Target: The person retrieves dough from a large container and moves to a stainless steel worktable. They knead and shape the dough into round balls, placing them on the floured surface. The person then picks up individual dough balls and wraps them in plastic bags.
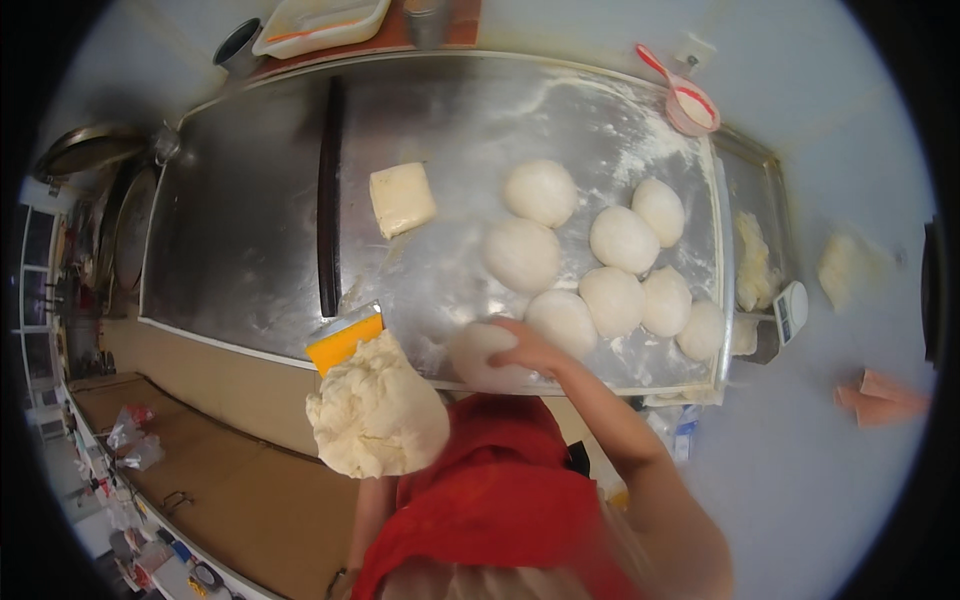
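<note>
A big, rough lump of dough (379,416) is held up off the table's front edge above my left forearm (373,506); the dough hides my left hand. An orange dough scraper (346,341) with a metal blade juts out behind the lump, and what grips it is hidden. My right hand (529,349) rests on a blurred, smooth dough ball (480,354) at the front edge of the steel table (442,277). Close by its fingers sits another dough ball (561,324). Several more rounded balls (624,240) stand to the right and farther back.
A pale yellow square block (403,199) lies mid-table, right of a long dark bar (330,195). Flour (637,154) dusts the back right, near a red-handled sieve (690,109). A scale (791,311) stands off the right edge. At the back is a white tray (322,37).
</note>
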The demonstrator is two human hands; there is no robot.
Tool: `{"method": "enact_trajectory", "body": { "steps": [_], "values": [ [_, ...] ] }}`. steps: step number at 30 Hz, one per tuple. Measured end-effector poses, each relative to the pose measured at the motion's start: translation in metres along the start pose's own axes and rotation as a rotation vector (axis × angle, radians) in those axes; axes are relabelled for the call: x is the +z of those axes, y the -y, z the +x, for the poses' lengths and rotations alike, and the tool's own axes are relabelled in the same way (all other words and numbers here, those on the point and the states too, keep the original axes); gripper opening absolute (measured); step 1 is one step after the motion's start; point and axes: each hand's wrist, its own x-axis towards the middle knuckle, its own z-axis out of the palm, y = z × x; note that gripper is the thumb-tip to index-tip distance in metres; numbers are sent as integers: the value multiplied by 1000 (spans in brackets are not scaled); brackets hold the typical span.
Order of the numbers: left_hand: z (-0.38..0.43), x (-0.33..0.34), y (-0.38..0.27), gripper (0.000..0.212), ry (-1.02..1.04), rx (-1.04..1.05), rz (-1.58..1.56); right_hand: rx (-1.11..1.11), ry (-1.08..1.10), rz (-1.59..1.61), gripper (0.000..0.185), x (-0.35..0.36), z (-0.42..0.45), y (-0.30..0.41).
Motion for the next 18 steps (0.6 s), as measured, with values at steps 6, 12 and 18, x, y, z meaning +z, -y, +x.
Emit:
{"method": "enact_trajectory", "body": {
  "steps": [6, 12, 18],
  "values": [
    [38, 11, 24, 43, 145, 83, -2, 129, -601, 865, 73, -65, -93, 52],
    [42, -25, 30, 47, -207, -399, -10, -352, -944, 976, 56, -203, -155, 55],
    [50, -46, 51, 59, -369, -606, 583, 89, -1557, -380, 55, -265, -156, -23]
  ]
}}
